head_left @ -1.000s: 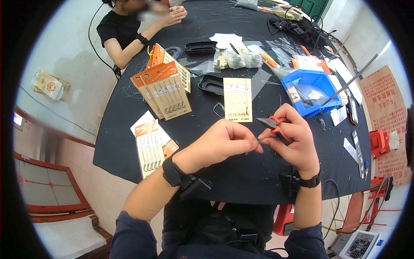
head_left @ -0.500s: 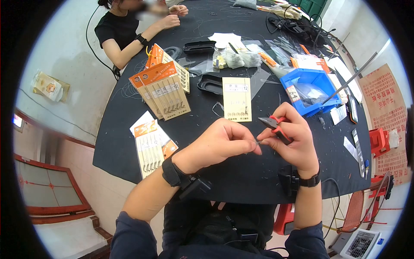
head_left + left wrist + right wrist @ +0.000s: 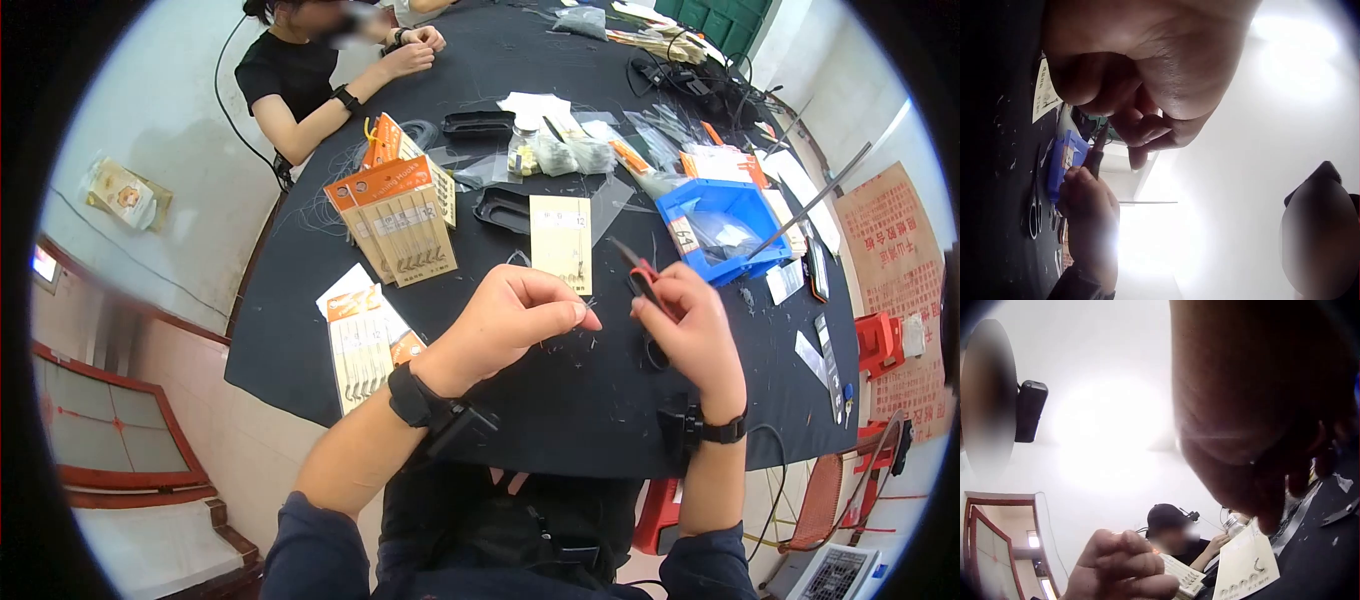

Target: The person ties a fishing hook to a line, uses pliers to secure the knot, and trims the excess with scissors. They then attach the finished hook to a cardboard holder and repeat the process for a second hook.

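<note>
On top of the dark surface (image 3: 500, 410), a pale card (image 3: 560, 235) lies just beyond the left hand (image 3: 510, 325). The left grip is narrow: the thumb and a finger pinch something tiny, too small to name. It is out in front, near the low edge of the card. The right hand (image 3: 695, 335) has its fingers curled round red and black pliers (image 3: 642, 275). Their tips are blurry, so I cannot tell if they are apart. Scissors (image 3: 1036, 197) lie on the surface below the right hand.

The pale card has one dark hook (image 3: 1259, 565) on its right side, above a row of small pictures. It looks as if just one spot is used, with lots of room left. The standing packs (image 3: 400, 220) and the flat packs (image 3: 360, 350) look done, with their hooks in neat rows.

The orange top of the standing packs seems to say "Fishing Hooks". The card's label has a "12" on it. Other marks there are too small to read. A tag on the blue bin (image 3: 735, 268) looks like "64". Big brown paper (image 3: 895, 270) on the wall has red Chinese writing.
</note>
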A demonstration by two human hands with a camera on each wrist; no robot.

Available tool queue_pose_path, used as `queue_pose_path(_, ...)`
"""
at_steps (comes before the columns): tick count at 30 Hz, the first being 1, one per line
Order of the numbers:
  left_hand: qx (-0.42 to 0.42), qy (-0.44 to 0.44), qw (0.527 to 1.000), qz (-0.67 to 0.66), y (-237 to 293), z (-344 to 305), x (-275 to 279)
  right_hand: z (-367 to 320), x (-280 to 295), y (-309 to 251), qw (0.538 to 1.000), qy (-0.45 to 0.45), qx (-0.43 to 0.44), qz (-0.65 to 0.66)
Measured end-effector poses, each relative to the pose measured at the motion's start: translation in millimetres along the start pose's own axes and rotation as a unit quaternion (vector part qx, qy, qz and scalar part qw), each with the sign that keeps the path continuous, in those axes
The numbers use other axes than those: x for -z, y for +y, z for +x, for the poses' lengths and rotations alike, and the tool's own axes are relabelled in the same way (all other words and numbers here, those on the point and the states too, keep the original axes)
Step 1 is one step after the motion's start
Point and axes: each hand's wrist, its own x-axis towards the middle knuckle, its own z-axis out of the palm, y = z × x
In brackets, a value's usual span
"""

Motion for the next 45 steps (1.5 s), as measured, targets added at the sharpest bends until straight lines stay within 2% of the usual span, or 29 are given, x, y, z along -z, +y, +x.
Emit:
queue_pose_path(4, -0.018, 0.016, 0.999, -0.040, 2.6, 1.0, 0.0, -7.1, -2.9, -10.1, 0.997, -0.060, -0.052, 0.017)
queue_pose_path(8, -0.031, 0.021, 0.998, -0.045, 2.7, 0.1, -0.3, -14.6, -5.5, -32.6, 0.990, -0.102, -0.083, -0.043)
queue_pose_path(14, -0.044, 0.014, 0.998, -0.052, 1.7, -0.8, -1.2, -39.7, -17.5, -57.9, 0.990, -0.107, -0.080, -0.037)
queue_pose_path(18, -0.040, 0.014, 0.998, -0.047, 1.6, -0.8, -2.1, -49.4, -27.3, -57.3, 0.991, -0.110, -0.036, -0.065)
queue_pose_path(25, -0.035, 0.008, 0.999, -0.017, -8.9, 1.9, 0.8, -51.6, -33.2, -59.6, 0.990, -0.095, -0.022, -0.098)
queue_pose_path(28, -0.045, 0.011, 0.999, -0.012, -9.5, 2.4, -0.6, -50.9, -32.4, -58.1, 0.987, -0.082, 0.032, -0.132)
queue_pose_path(34, -0.032, -0.001, 0.999, -0.001, -3.4, -0.1, -2.3, -55.3, -33.0, -54.0, 0.992, -0.086, -0.024, -0.093)
queue_pose_path(37, -0.039, -0.006, 0.999, -0.018, -8.1, 1.4, -2.2, -54.3, -28.0, -57.7, 0.986, -0.101, 0.009, -0.136)
queue_pose_path(40, -0.030, -0.010, 0.999, -0.013, -9.3, 1.4, -1.1, -50.0, -19.9, -57.6, 0.989, -0.110, -0.004, -0.101)
queue_pose_path(42, -0.030, -0.025, 0.999, -0.013, -8.8, 1.8, -1.8, -41.1, -13.9, -53.2, 0.997, -0.067, 0.007, -0.036)
queue_pose_path(45, -0.012, -0.047, 0.999, -0.019, -5.8, 0.3, -3.6, -31.0, -4.7, -59.8, 0.999, 0.020, -0.025, 0.001)
